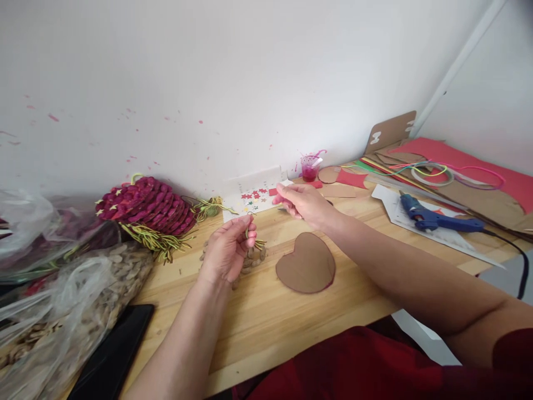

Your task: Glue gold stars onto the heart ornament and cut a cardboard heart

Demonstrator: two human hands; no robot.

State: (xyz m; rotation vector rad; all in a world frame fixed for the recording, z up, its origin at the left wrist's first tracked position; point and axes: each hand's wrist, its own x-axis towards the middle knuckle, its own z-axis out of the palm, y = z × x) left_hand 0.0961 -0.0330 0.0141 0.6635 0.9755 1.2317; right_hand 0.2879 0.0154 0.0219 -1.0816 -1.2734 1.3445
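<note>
My left hand [229, 247] is closed in a pinch on a thin green cord [246, 233]. A small loop of it sticks up above the fingertips. Yellow-green strands [260, 244] show just behind that hand, over several flat brown pieces [256, 260] partly hidden by it. To the right and farther back, my right hand [303, 203] has thumb and fingers pinched together; what they hold, if anything, I cannot make out. Below it on the wooden table [258, 316] lies a heart-shaped cardboard piece [307, 264]. Behind the hands is a white sheet with star stickers [255, 195].
At left sit a magenta scaled ornament [150, 208] with yellow-green tassels, plastic bags [79, 283] of brown pieces and a black flat object [112, 355]. A pink-stained cup [310, 168] stands by the wall. A blue glue gun [437, 219], cords [433, 172] and red sheets [478, 166] lie right.
</note>
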